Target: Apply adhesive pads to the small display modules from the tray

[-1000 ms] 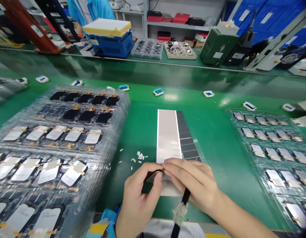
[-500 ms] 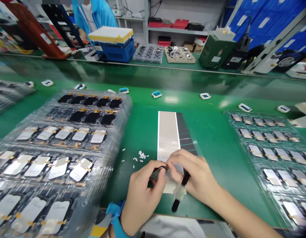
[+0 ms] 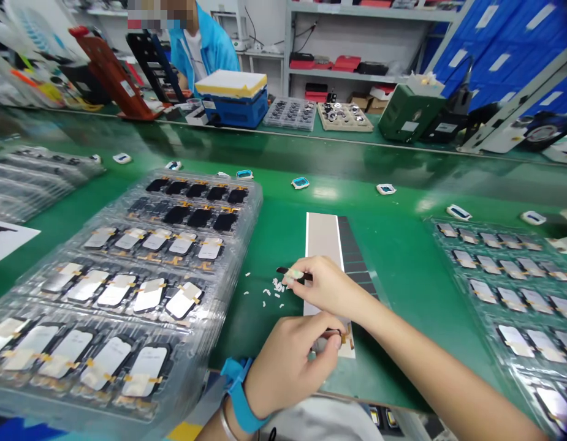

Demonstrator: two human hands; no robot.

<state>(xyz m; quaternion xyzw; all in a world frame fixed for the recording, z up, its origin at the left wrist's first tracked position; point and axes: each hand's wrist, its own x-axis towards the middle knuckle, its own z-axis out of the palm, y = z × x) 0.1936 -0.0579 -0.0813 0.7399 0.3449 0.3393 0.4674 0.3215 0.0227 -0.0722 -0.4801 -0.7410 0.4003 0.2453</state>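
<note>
My left hand (image 3: 295, 352), with a blue band at the wrist, is closed on a small flat screen module (image 3: 327, 334), mostly hidden by the fingers. An orange-brown flex strip (image 3: 347, 337) shows just past the fingertips. Above it, my right hand (image 3: 324, 285) pinches a slim black tool (image 3: 282, 270) with pale tape around it; its kind is not clear. The right fingertips are beside a scatter of small white pieces (image 3: 277, 286) on the green mat. Under both hands lies a long beige strip sheet (image 3: 323, 236) with white edges, alongside a dark sheet (image 3: 352, 245).
Stacked clear trays (image 3: 251, 208) of screen modules stand at left, and another tray (image 3: 490, 288) lies at right. Several small white-framed parts (image 3: 300, 182) line the mat's far side. Behind are a blue box (image 3: 235, 107), a green device (image 3: 407, 113) and a person in a blue jacket (image 3: 219, 43).
My right hand has moved left and away from my left hand, to the white pieces, and the black tool now points left. My left hand, still holding the module, has shifted right and down.
</note>
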